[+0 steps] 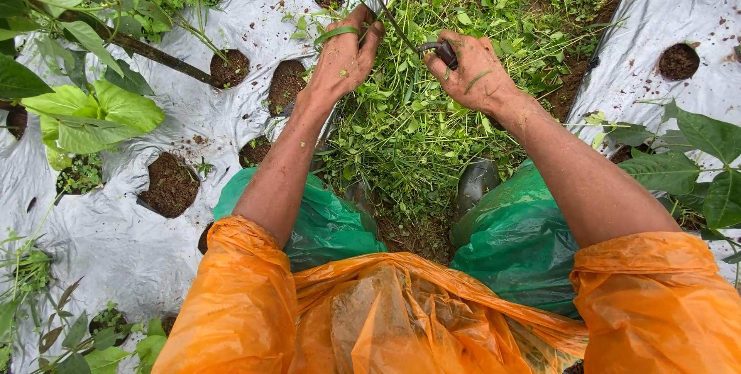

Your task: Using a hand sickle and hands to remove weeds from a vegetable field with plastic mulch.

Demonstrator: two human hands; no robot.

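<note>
Weeding the furrow between the mulch sheets

Looking down, I see my left hand with its fingers curled shut around a green grass blade that loops over the knuckles. A thin dark stem runs slantwise past the fingertips toward the top edge of the view. My right hand is closed in a fist on the dark handle of a small tool, which sticks out just beside the thumb; I cannot tell what kind of tool it is. Both hands hover close together over the pile of cut weeds filling the furrow. Silver plastic mulch lies on the left of the furrow, and a second sheet on the right, the left one punched with round planting holes showing dark soil. A broad-leafed plant stands at the left edge of the mulch. Below the hands are my green plastic leg covers and orange raincoat.
</note>
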